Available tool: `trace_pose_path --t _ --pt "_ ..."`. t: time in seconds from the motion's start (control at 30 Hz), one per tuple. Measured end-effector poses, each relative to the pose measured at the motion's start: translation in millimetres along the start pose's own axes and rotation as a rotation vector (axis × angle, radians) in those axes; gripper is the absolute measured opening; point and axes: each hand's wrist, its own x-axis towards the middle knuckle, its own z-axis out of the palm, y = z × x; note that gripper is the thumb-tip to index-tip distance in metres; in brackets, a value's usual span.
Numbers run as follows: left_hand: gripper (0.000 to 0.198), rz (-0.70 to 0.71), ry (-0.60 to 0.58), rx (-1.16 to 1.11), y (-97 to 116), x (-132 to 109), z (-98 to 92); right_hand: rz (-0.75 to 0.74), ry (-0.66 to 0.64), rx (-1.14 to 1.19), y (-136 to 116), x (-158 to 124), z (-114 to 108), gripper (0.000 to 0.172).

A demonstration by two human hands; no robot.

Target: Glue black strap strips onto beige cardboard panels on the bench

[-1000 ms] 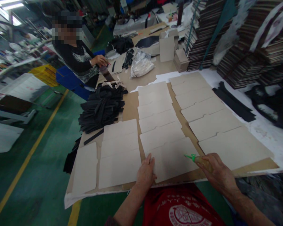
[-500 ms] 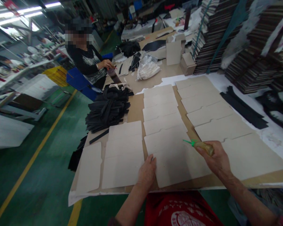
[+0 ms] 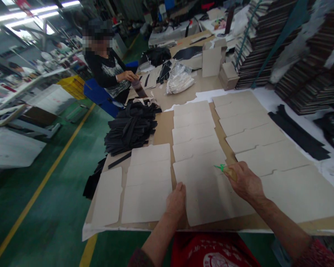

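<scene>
Beige cardboard panels lie in overlapping columns on the table. At the left edge of the front middle panel (image 3: 208, 204), my left hand (image 3: 176, 200) is closed, fingers together, the thumb side touching that edge. My right hand (image 3: 247, 181) grips an awl-like tool (image 3: 229, 173) with a tan rounded handle and a thin green tip. The tip points left over the middle column; whether it touches the cardboard I cannot tell. Small dots mark some panels. Another column (image 3: 147, 200) lies to the left, with a single panel (image 3: 107, 196) beyond it.
Black strips (image 3: 130, 128) are heaped at the table's left edge. Across the table a person (image 3: 108, 70) handles a dark container (image 3: 139, 88). A plastic bag (image 3: 179, 79) and a small box (image 3: 228, 76) stand farther back. Tall stacks of sheets (image 3: 267, 40) rise at right.
My right hand has moved slightly left and turned, with the tool still in it. My left hand stays at the panel's edge. The whole view has shifted a little.
</scene>
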Motion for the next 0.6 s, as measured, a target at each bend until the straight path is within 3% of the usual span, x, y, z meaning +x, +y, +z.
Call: trace_pose_path --t 0.33,0.6 --pt "0.053 -0.010 0.003 -0.052 -3 -1 1.9 0.056 -0.082 -0.001 15 2 -8 0.026" --pt "0.050 -0.028 0.000 -0.078 -4 0 3.0 0.081 -0.053 0.091 -1 1 2 0.028"
